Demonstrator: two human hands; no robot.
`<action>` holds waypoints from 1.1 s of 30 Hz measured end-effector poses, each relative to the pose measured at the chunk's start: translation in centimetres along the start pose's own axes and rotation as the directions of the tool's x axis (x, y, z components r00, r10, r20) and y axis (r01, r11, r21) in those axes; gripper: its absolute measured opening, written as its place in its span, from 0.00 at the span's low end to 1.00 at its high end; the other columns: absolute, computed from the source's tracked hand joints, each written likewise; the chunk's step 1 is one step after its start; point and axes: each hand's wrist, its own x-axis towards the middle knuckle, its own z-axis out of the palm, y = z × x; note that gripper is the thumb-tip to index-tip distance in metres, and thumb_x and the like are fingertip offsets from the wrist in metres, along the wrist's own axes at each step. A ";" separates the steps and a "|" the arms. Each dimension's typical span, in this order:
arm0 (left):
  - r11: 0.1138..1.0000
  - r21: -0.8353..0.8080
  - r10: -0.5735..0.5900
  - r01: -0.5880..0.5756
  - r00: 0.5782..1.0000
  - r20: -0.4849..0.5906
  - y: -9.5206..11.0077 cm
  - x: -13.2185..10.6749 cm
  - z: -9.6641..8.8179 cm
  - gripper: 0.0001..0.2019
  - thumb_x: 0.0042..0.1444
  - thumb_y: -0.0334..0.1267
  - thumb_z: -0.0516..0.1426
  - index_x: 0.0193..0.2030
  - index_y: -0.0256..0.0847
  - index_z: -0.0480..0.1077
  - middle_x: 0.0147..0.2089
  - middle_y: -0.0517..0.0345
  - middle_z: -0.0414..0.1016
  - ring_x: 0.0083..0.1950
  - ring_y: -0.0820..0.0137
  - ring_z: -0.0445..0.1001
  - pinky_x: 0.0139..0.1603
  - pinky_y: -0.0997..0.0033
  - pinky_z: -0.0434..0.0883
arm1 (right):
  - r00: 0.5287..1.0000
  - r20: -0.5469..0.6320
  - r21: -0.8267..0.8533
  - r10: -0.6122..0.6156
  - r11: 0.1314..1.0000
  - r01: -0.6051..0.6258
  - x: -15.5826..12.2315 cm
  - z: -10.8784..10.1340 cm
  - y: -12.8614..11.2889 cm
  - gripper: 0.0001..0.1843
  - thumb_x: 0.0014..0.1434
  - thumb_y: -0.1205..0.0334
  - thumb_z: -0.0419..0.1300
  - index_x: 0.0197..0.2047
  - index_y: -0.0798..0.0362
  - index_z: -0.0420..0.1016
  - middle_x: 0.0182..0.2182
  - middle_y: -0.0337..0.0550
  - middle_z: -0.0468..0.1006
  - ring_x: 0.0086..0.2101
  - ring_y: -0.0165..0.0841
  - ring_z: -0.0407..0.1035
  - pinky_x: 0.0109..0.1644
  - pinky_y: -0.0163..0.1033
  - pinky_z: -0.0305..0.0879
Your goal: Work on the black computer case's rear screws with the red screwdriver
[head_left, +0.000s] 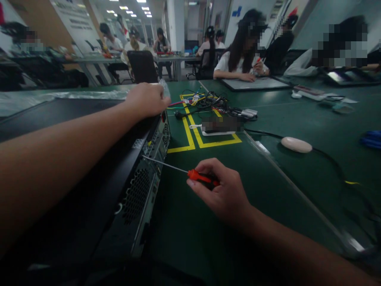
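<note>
A black computer case (89, 167) lies on its side on the green table (208, 222), its metal rear panel (145, 194) facing right. My left hand (147, 99) rests closed on the case's far top corner, with a bit of clear plastic (164, 88) under the fingers. My right hand (222, 190) grips a screwdriver (196, 174) with a red and black handle. Its thin shaft points left and the tip meets the upper edge of the rear panel.
Yellow tape lines (190, 137), a tangle of cables (208, 101), a power strip (220, 127) and a white mouse (296, 144) lie beyond. Seated people work at a board (256, 83) across the table and at farther desks. A blue object (372, 139) sits far right.
</note>
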 end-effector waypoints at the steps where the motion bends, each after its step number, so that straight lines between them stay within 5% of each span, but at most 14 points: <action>1: 1.000 -0.018 -0.011 0.011 1.000 -0.010 0.0 0.0 0.1 0.26 0.66 0.54 0.51 0.55 0.38 0.80 0.55 0.38 0.81 0.57 0.49 0.77 0.57 0.53 0.72 | 1.000 0.009 -0.002 0.012 1.000 -0.012 0.0 0.0 0.0 0.09 0.62 0.66 0.70 0.43 0.50 0.74 0.33 0.36 0.82 0.30 0.30 0.77 0.34 0.32 0.70; 14: 0.999 -0.045 -0.007 0.006 0.999 -0.033 0.0 0.2 0.3 0.25 0.64 0.54 0.52 0.53 0.41 0.82 0.49 0.41 0.82 0.55 0.50 0.78 0.56 0.52 0.73 | 1.000 0.016 -0.018 0.012 1.000 -0.012 0.2 -0.4 0.1 0.09 0.61 0.67 0.70 0.43 0.51 0.76 0.33 0.38 0.83 0.30 0.30 0.79 0.30 0.31 0.71; 33: 0.997 0.075 0.018 -0.019 1.000 0.013 -0.3 0.5 0.4 0.29 0.65 0.53 0.47 0.52 0.36 0.81 0.54 0.35 0.83 0.56 0.44 0.79 0.55 0.50 0.73 | 0.988 -0.002 -0.062 -0.152 0.987 0.151 0.2 -0.3 0.8 0.08 0.68 0.60 0.69 0.46 0.55 0.80 0.39 0.44 0.84 0.37 0.33 0.76 0.43 0.38 0.70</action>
